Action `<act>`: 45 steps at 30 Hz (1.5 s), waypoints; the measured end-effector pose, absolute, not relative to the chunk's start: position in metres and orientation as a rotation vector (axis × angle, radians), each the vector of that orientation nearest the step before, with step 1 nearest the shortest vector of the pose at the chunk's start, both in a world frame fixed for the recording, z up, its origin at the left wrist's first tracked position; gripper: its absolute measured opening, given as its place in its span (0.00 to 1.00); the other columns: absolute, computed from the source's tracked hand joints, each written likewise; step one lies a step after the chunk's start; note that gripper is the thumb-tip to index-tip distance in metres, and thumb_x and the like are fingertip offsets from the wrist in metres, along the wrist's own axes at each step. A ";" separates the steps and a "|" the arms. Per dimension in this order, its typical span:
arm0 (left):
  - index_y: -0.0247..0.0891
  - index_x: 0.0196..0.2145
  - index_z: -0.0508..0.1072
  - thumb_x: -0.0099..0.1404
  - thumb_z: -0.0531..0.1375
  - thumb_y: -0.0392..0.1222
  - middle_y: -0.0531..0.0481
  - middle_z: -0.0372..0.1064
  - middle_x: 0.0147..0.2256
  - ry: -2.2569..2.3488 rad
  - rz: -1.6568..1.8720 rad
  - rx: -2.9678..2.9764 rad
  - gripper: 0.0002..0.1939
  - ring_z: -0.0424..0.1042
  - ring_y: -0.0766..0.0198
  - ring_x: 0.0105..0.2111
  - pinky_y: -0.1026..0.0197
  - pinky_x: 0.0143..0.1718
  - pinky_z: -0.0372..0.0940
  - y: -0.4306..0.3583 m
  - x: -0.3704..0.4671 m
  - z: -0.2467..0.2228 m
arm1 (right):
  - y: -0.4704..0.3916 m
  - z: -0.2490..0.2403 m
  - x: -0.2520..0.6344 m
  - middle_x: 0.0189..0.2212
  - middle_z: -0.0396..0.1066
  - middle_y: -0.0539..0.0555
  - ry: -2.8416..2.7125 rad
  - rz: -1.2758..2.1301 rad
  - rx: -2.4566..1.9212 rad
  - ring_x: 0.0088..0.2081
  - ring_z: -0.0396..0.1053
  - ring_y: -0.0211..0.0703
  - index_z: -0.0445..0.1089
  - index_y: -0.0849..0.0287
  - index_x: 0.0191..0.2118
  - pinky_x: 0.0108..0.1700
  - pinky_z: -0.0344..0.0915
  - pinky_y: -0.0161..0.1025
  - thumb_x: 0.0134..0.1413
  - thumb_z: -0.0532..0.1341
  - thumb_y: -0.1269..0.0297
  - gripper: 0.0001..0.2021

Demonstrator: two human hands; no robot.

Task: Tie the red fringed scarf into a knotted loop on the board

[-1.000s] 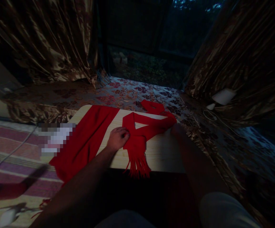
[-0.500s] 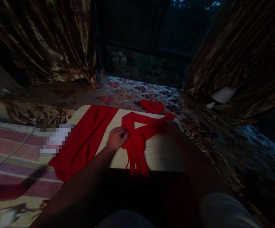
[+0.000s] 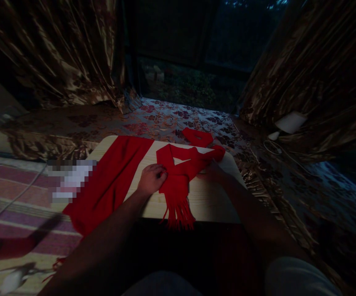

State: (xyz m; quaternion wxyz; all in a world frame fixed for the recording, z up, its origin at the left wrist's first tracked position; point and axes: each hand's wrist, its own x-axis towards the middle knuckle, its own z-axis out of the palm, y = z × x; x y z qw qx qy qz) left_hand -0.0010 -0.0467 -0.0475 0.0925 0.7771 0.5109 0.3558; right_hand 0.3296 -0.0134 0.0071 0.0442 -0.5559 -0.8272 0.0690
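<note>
A red fringed scarf [image 3: 174,183] lies in folded bands on a small pale wooden table [image 3: 217,205], its fringe hanging over the front edge. My left hand [image 3: 151,179] has its fingers closed on the left edge of the folded part, above the fringe. At the right side of the scarf is my right hand [image 3: 211,172], dark and blurred, its fingers too dim to make out. A wide red cloth [image 3: 110,181] stretches down the table's left side and over its edge. Another red loop [image 3: 198,137] rests behind the table's back edge.
Behind the table is a floral-covered ledge [image 3: 162,113] below a dark window. A white lamp [image 3: 291,122] with a cord lies at the right. Brown curtains [image 3: 88,61] frame both sides. At the left are a striped cover [image 3: 11,197], a cable and a dark red object [image 3: 8,248].
My right hand has moved left and slightly toward me, and the scarf's upper right band has shifted and bunched. My left hand has stayed in place.
</note>
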 end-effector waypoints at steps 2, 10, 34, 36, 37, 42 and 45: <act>0.46 0.39 0.81 0.68 0.58 0.46 0.49 0.79 0.49 1.519 1.057 2.308 0.11 0.74 0.55 0.54 0.48 0.60 0.64 -0.046 -0.001 -0.048 | -0.019 0.005 0.318 0.66 0.62 0.63 -2.586 0.237 -1.535 0.70 0.50 0.61 0.69 0.57 0.62 0.71 0.34 0.61 0.50 0.69 0.56 0.33; 0.46 0.39 0.81 0.68 0.57 0.46 0.49 0.79 0.49 1.521 1.058 2.305 0.11 0.74 0.54 0.54 0.48 0.60 0.64 -0.046 -0.002 -0.049 | -0.019 0.001 0.277 0.34 0.78 0.61 -2.014 0.610 -1.790 0.41 0.76 0.52 0.77 0.62 0.40 0.47 0.71 0.43 0.62 0.58 0.55 0.16; 0.43 0.30 0.70 0.63 0.56 0.41 0.44 0.77 0.49 1.532 1.007 2.249 0.05 0.72 0.50 0.53 0.46 0.57 0.64 -0.047 -0.003 -0.045 | -0.022 -0.002 0.259 0.64 0.66 0.57 -2.435 0.542 -1.384 0.65 0.63 0.52 0.64 0.56 0.66 0.67 0.57 0.46 0.48 0.61 0.78 0.37; 0.43 0.29 0.70 0.64 0.56 0.41 0.44 0.77 0.49 1.532 1.005 2.259 0.06 0.73 0.50 0.52 0.47 0.57 0.64 -0.047 -0.003 -0.045 | -0.022 0.004 0.263 0.60 0.70 0.60 -2.512 0.421 -1.512 0.62 0.67 0.55 0.69 0.56 0.62 0.65 0.60 0.48 0.50 0.65 0.70 0.31; 0.43 0.29 0.70 0.64 0.56 0.41 0.43 0.77 0.48 1.531 1.003 2.266 0.06 0.73 0.50 0.52 0.47 0.57 0.65 -0.047 -0.003 -0.045 | -0.022 0.007 0.265 0.58 0.71 0.62 -2.548 0.349 -1.564 0.60 0.68 0.57 0.71 0.57 0.59 0.64 0.61 0.49 0.50 0.67 0.66 0.28; 0.42 0.29 0.70 0.64 0.55 0.40 0.43 0.78 0.48 1.543 0.991 2.295 0.06 0.74 0.51 0.51 0.48 0.57 0.65 -0.045 -0.003 -0.046 | -0.026 0.033 0.277 0.44 0.78 0.65 -2.711 0.238 -1.761 0.48 0.76 0.61 0.75 0.61 0.49 0.53 0.67 0.49 0.49 0.69 0.47 0.26; 0.41 0.30 0.72 0.64 0.55 0.40 0.42 0.77 0.49 1.554 0.971 2.312 0.07 0.73 0.50 0.52 0.47 0.58 0.64 -0.044 -0.003 -0.047 | -0.029 0.048 0.292 0.43 0.79 0.62 -2.844 0.415 -1.851 0.43 0.78 0.57 0.74 0.59 0.49 0.44 0.70 0.43 0.45 0.70 0.43 0.30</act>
